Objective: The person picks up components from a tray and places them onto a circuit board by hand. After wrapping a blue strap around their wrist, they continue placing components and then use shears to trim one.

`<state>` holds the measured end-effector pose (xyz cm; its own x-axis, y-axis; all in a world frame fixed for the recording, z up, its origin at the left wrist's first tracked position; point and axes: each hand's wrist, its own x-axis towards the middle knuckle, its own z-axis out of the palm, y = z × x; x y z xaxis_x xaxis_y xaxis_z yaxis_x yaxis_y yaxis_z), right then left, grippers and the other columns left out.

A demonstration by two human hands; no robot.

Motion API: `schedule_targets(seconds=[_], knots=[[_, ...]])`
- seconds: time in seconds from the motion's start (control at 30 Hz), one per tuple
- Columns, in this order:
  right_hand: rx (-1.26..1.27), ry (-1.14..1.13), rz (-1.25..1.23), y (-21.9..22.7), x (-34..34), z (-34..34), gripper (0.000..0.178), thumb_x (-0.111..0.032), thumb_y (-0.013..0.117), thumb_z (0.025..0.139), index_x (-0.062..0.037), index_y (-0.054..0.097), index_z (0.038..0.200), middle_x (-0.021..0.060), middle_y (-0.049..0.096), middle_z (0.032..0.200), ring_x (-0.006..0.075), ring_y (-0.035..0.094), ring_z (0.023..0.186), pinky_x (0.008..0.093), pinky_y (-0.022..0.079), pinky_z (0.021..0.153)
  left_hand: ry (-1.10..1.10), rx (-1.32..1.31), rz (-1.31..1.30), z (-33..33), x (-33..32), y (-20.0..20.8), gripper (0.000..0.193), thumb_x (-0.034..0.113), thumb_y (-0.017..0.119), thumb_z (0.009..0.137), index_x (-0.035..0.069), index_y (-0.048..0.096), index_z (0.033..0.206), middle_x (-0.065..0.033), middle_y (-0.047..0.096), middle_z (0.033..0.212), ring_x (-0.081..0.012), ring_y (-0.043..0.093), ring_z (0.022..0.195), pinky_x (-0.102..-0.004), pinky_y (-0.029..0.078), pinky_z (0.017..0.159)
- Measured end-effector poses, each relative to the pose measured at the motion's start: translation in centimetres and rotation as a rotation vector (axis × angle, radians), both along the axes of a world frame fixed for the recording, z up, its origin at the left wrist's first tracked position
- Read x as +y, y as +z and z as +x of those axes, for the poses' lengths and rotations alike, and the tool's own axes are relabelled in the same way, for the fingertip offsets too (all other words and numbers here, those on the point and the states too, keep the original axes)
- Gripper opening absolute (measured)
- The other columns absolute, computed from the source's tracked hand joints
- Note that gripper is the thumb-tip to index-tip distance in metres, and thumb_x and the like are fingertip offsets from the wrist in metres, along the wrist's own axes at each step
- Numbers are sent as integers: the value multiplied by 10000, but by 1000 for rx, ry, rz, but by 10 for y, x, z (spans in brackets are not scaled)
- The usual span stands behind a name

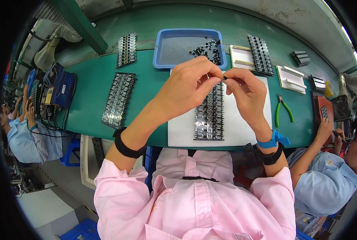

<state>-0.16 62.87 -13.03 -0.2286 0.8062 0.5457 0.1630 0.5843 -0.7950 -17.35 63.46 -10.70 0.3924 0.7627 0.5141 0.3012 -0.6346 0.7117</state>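
Observation:
My left hand (188,84) and my right hand (248,94) meet above the work area, thumbs and forefingers pinched together. Between their fingertips is a small black component (225,78), too small to make out in detail. Below them a long circuit board panel (209,122), set with rows of black parts, lies on a white sheet (181,132). My left hand covers part of the panel's far end. Just beyond the hands stands a blue tray (157,50) with loose small black components (201,52) in its right half.
More panels lie at left (119,100), far left (126,50) and far right (261,56). Green-handled cutters (283,111) and a white fixture (291,79) are to the right. Co-workers in blue sit at right (326,180) and left (34,140). A blue device (62,90) stands left.

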Motion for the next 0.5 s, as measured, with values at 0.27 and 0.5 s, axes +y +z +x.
schedule_targets(seconds=[0.27,0.5], knots=[[110,-20,-45,1,-1,-2,84,41,563,766,30,577,848,53,592,726,90,538,558,195,431,494,43,-17,96,6,2,-6,98,-14,581,741,17,595,833,-53,588,796,-134,581,696,-219,479,524],[189,26,-145,0,-1,-1,67,24,561,785,36,576,850,49,589,724,80,527,559,187,423,494,50,-23,156,7,3,-9,98,-22,594,731,18,599,820,-57,590,786,-133,583,686,-219,483,522]])
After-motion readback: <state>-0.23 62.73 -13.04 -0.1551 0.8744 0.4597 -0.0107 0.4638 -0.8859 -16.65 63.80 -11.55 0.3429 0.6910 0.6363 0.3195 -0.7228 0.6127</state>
